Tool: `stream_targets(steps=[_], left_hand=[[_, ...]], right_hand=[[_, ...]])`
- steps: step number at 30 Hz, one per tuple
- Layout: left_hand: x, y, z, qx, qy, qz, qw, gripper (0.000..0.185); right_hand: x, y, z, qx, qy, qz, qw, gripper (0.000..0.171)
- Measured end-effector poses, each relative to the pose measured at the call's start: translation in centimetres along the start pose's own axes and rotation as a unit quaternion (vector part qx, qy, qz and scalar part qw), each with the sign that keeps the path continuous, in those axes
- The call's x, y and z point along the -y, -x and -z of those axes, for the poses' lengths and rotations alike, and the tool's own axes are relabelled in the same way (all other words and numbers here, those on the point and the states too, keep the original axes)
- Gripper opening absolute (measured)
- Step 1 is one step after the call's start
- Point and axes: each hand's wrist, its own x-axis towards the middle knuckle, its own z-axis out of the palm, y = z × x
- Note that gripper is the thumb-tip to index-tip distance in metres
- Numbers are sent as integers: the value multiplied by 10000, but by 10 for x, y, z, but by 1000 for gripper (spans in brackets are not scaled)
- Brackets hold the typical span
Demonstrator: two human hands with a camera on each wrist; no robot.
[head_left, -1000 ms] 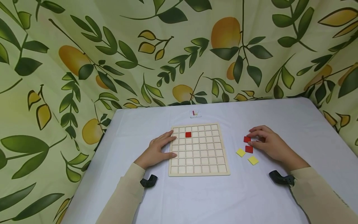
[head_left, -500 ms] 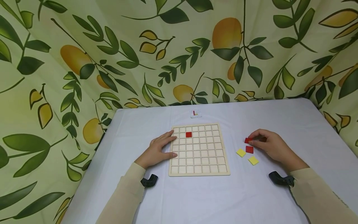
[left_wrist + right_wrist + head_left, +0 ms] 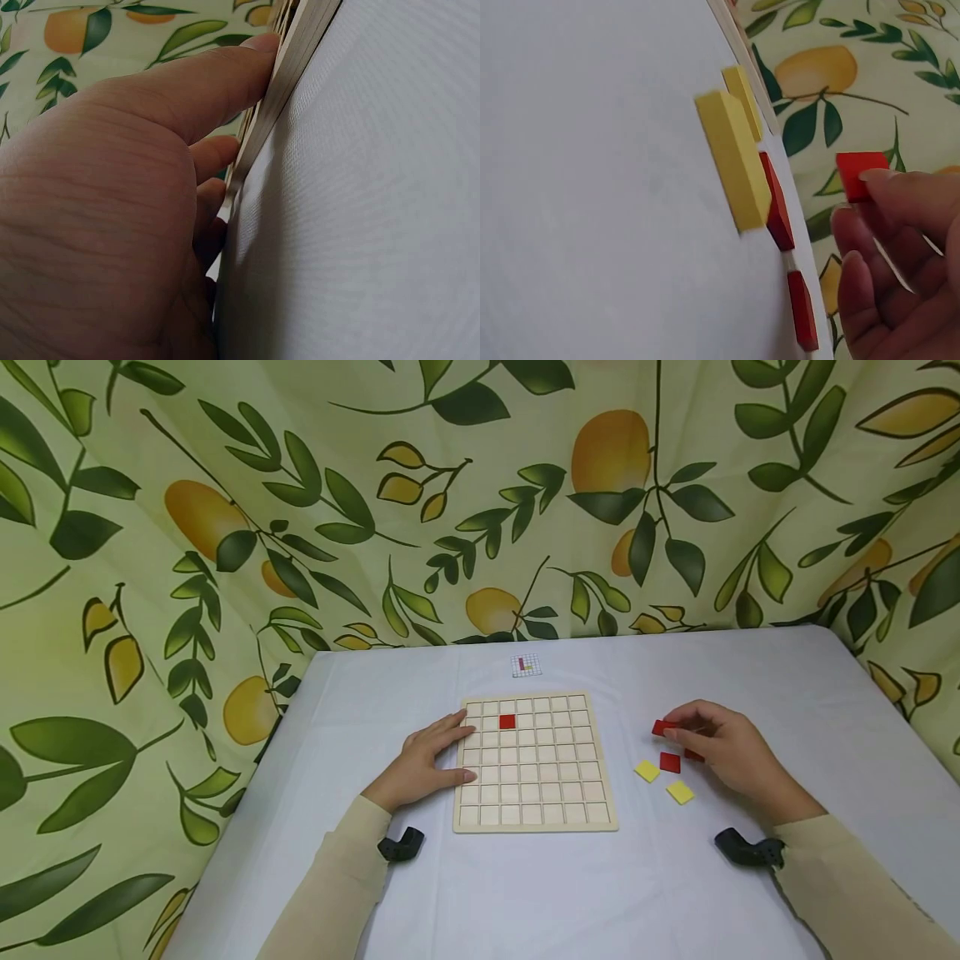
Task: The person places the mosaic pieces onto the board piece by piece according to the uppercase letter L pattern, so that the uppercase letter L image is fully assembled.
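Note:
My right hand (image 3: pixel 716 745) pinches a red square tile (image 3: pixel 861 174) between thumb and fingers, lifted off the cloth in the right wrist view. Below it lie a red tile (image 3: pixel 670 763), another red tile (image 3: pixel 802 310) partly hidden by the hand in the head view, and two yellow tiles (image 3: pixel 647 771). My left hand (image 3: pixel 420 760) rests at the left edge of a wooden grid board (image 3: pixel 532 832), its thumb and fingertips on the rim. One red tile (image 3: pixel 507 722) sits in a cell near the top of the board.
A small printed card (image 3: pixel 527 666) with a coloured grid pattern lies behind the board. White cloth (image 3: pixel 555 893) covers the table, and a fruit-patterned curtain (image 3: pixel 420 552) hangs at the back and sides. Black wrist devices (image 3: pixel 402 844) are worn on both sleeves.
My right hand has picked up a red tile and raised it slightly, uncovering part of another red tile beneath the hand. The left hand stays on the board.

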Motion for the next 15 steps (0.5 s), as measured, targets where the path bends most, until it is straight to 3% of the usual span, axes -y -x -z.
stream_targets(steps=[15], left_hand=[[0,-1,-1,-12,-69,-48,10000,82]], right_hand=[[41,8,-16,430,-390,237,9980,18]])
